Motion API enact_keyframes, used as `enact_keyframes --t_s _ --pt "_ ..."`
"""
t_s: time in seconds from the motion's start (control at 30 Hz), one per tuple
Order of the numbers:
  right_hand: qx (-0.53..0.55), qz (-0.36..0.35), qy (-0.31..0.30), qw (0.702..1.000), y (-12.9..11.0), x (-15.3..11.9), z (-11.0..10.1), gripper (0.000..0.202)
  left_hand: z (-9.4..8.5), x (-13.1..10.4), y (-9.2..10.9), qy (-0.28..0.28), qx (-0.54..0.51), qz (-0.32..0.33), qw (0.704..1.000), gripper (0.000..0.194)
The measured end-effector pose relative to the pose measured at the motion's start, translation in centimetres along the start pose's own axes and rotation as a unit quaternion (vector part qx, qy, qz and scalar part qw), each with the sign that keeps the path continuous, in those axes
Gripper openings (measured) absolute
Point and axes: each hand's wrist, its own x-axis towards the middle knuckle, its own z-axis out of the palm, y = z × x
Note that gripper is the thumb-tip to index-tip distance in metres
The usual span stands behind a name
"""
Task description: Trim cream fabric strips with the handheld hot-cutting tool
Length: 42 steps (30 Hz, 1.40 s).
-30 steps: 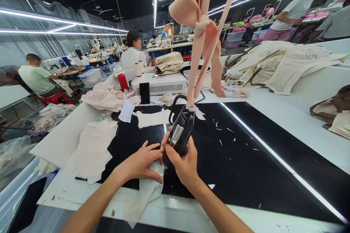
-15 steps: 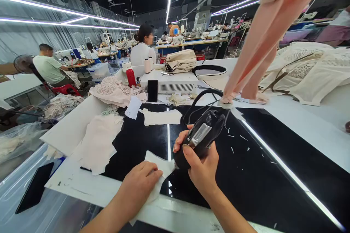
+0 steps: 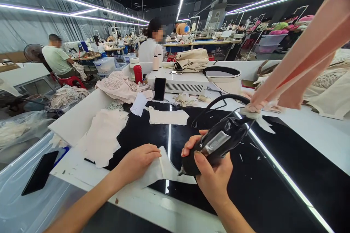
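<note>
My right hand (image 3: 212,171) is wrapped round a black handheld tool (image 3: 216,145), whose pointed tip is directed down and left. Below that tip lies a white fabric piece (image 3: 171,171) on the black mat (image 3: 268,182). My left hand (image 3: 140,162) pinches the upper left part of this fabric. A cable and pink cloth strips (image 3: 298,51) are tied at the tool's rear end. Farther back on the mat is a flat cream piece (image 3: 168,116). Pale fabric pieces (image 3: 105,136) are stacked at the left.
A phone (image 3: 160,89) leans on a white box (image 3: 180,83) near a red bottle (image 3: 138,74). Lace garments (image 3: 117,85) lie at the back left. Another phone (image 3: 43,171) rests on a clear bin. People (image 3: 149,49) sit beyond the table.
The camera view has shifted. The tool has tilted over to the right, its tip now showing. My left hand has moved up and left over the fabric, which is more spread out.
</note>
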Motion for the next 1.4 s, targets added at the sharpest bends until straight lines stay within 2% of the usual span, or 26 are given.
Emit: enact_keyframes --t_s 0.13,0.27,0.43,0.93,1.17,1.4 --pt "-0.011 -0.002 -0.004 1.0 -0.2 -0.2 -0.6 0.031 1.1 1.4 0.2 0.017 0.003 0.012 1.0 0.032" --pt "-0.023 -0.005 -0.005 1.0 -0.1 -0.4 -1.3 0.033 2.3 2.4 0.0 0.008 0.013 0.025 1.0 0.029" --pt "-0.038 -0.006 -0.006 0.999 -0.1 -1.0 -2.1 0.034 3.1 2.4 -0.6 -0.011 0.027 0.036 0.999 0.025" --pt "-0.044 -0.003 -0.005 0.999 -0.5 -1.0 -2.4 0.032 1.3 1.3 -0.1 -0.051 -0.041 -0.011 0.998 0.028" --pt "-0.038 -0.01 0.018 0.999 0.0 0.8 -0.7 0.03 1.8 1.1 -0.1 -0.027 -0.048 -0.006 0.998 0.026" --pt "-0.012 -0.019 0.025 0.999 2.9 3.0 2.0 0.034 2.4 1.0 -0.2 0.008 -0.057 0.002 0.998 0.025"
